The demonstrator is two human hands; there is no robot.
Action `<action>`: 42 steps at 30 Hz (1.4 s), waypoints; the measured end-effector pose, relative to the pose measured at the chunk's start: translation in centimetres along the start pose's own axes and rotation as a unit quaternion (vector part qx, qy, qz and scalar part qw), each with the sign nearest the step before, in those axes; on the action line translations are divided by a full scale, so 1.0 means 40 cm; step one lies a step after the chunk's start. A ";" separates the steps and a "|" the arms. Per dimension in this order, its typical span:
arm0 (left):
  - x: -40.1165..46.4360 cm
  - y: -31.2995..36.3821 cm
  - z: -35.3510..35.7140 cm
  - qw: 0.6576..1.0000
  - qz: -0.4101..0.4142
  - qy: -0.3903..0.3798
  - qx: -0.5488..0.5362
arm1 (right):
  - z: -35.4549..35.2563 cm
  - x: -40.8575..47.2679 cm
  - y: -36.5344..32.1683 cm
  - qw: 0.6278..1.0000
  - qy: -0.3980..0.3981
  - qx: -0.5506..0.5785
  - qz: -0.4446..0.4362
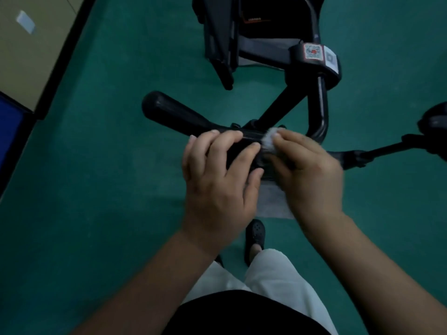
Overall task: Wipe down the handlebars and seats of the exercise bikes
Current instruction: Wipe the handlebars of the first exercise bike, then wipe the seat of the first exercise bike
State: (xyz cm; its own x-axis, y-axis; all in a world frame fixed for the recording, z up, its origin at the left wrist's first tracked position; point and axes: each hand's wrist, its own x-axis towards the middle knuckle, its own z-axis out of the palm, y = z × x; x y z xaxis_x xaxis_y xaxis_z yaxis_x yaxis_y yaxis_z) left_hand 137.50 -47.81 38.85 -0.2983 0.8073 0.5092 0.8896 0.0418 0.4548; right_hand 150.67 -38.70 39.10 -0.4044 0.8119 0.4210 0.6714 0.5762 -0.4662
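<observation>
Handlebars (179, 112) of the black exercise bike (302, 76) cross the middle of the view over the green floor (108, 189), the left grip running away beyond the left fingertips. Left hand (217, 180) curls its fingers (232, 139) over the central bar and holds it. Right hand (307, 170) pinches a white wipe (268, 142) under its fingertips, pressed on the bar just beside the left fingers; more of the wipe hangs below the palm
</observation>
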 end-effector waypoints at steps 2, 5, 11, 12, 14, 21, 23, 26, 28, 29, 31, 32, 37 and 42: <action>0.000 0.019 0.023 0.999 -0.008 -0.030 -0.014 | 0.017 0.006 -0.016 0.999 -0.021 0.021 -0.016; 0.007 0.031 0.047 0.998 -0.016 -0.068 0.008 | -0.022 0.004 0.056 1.000 -0.008 0.014 0.021; -0.017 0.091 0.095 0.995 0.017 -0.097 -0.014 | -0.096 -0.060 0.231 0.985 -0.028 -0.014 0.172; -0.021 0.110 0.109 0.994 0.028 -0.100 -0.025 | -0.105 -0.074 0.252 0.981 -0.028 0.002 0.189; -0.026 0.154 0.144 0.991 0.053 -0.111 -0.050 | -0.130 -0.103 0.293 0.977 -0.024 0.014 0.210; -0.006 0.337 0.353 0.971 0.074 -0.209 -0.089 | -0.272 -0.171 0.497 0.953 -0.026 0.088 0.288; 0.001 0.395 0.423 0.963 0.075 -0.244 -0.082 | -0.312 -0.188 0.571 0.955 -0.035 0.089 0.282; 0.008 0.488 0.525 0.950 0.077 -0.293 -0.070 | -0.372 -0.214 0.696 0.955 -0.070 0.093 0.274; 0.014 0.550 0.589 0.944 0.074 -0.313 -0.068 | -0.414 -0.230 0.777 0.955 -0.090 0.091 0.268; 0.018 0.580 0.621 0.942 0.072 -0.322 -0.066 | -0.435 -0.234 0.817 0.953 -0.089 0.090 0.275; 0.031 0.637 0.684 0.939 0.071 -0.330 -0.061 | -0.475 -0.239 0.894 0.946 -0.073 0.092 0.302; 0.037 0.662 0.715 0.938 0.074 -0.333 -0.060 | -0.492 -0.241 0.931 0.942 -0.068 0.095 0.315; 0.085 0.761 0.837 0.936 0.075 -0.337 -0.069 | -0.538 -0.215 1.074 0.944 -0.060 0.062 0.319; 0.165 0.807 0.937 0.940 0.065 -0.326 -0.079 | -0.527 -0.150 1.150 0.943 -0.003 0.067 0.326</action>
State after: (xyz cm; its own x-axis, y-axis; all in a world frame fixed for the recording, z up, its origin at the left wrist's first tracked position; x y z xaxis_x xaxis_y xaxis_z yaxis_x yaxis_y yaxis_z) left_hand 177.21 -19.05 29.50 0.1304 0.9909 0.0343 0.8260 -0.1277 0.5491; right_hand 197.05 -19.05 31.54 0.0640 0.9979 0.0072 0.6939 -0.0393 -0.7190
